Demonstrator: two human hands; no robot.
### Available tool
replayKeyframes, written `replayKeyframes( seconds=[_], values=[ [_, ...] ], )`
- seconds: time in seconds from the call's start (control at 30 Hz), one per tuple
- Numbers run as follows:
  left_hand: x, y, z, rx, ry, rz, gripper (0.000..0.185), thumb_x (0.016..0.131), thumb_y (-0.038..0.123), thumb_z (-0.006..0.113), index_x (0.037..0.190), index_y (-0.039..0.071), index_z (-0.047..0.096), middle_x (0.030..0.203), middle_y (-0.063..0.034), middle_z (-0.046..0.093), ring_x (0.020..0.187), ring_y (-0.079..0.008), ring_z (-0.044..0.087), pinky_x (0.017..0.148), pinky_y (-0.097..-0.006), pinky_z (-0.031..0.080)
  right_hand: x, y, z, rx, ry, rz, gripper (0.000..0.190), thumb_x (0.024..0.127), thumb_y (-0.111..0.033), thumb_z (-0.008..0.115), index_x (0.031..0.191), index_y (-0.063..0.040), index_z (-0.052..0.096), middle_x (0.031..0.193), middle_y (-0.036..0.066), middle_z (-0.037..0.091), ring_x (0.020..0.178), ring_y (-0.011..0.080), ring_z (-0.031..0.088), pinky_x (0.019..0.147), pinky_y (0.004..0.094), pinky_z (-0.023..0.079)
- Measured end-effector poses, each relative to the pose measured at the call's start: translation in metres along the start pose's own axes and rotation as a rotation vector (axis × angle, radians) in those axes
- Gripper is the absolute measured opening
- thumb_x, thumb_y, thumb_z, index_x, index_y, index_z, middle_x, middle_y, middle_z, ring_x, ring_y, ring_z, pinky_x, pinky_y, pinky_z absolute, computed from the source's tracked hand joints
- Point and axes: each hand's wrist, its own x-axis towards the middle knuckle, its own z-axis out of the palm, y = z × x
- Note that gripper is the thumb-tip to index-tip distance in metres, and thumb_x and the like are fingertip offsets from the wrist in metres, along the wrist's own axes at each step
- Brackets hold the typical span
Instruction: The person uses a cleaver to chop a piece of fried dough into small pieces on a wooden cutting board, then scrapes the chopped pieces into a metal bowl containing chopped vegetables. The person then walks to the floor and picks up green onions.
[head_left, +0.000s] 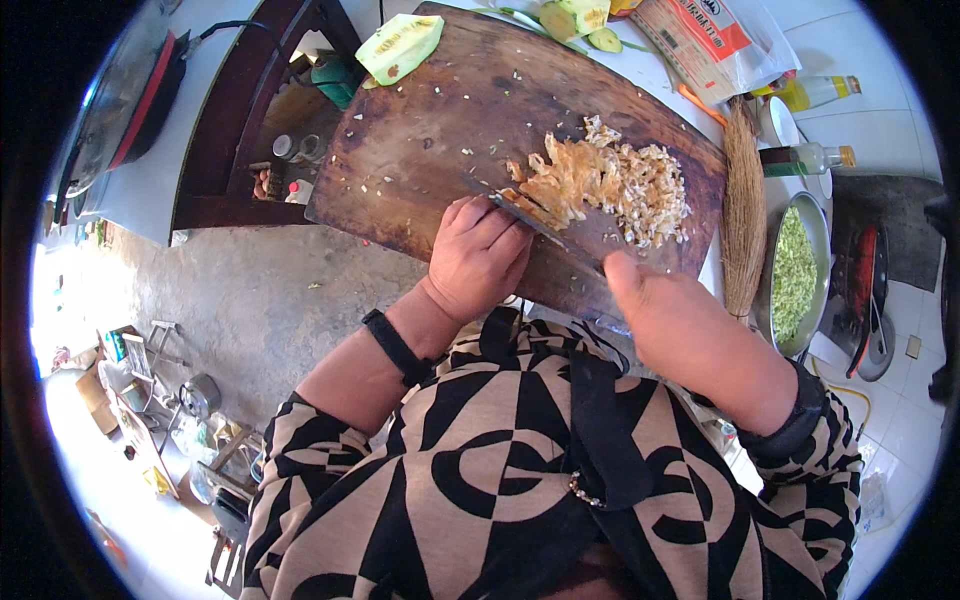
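Note:
A knife (551, 234) with a dark blade lies across the front of a wooden cutting board (427, 135), its handle end in my right hand (664, 304). Beside the blade's near side is my left hand (484, 251), fingers curled with the knuckles close to the blade; what its fingertips press on is hidden. Just beyond the blade, orange-brown pieces of food (559, 176) that look dried lie on the board, cut into strips. To their right is a heap of finely chopped pale bits (645, 195). A cut piece of pale green squash (401, 46) rests at the board's far left corner.
Right of the board are a straw brush (742, 217), a metal bowl of chopped greens (795, 277), a glass bottle (806, 159) and a yellow-labelled bottle (817, 93). A printed plastic package (716, 45) and vegetable pieces (559, 21) lie behind it. A lidded pan (124, 97) stands far left.

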Motion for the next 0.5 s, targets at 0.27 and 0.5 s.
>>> replayKeyframes(
  seconds=[0.27,0.5],
  values=[
    [0.002,-0.002,0.001,-0.014,0.007,-0.029,0.026,0.067,0.009,0.067,0.093,0.008,0.065,0.097,-0.0049,0.063,0.094,-0.0259,0.057,0.083,-0.0392,0.044,0.033,0.004,0.003,0.116,0.066,-0.078,0.039,0.073,0.007,0.050,0.108,0.007,0.033,0.081,0.027,0.059,0.075,0.0456,0.059,0.062,0.0494,0.047],
    [-0.002,-0.001,-0.001,-0.012,-0.029,-0.064,0.026,0.066,0.010,0.066,0.092,0.009,0.064,0.096,-0.0042,0.062,0.094,-0.0260,0.056,0.083,-0.0396,0.044,0.073,-0.007,0.021,0.017,0.246,-0.142,0.027,0.081,0.000,0.049,0.103,0.002,0.035,0.076,0.025,0.062,0.073,0.0424,0.063,0.061,0.0493,0.051]
  ],
)
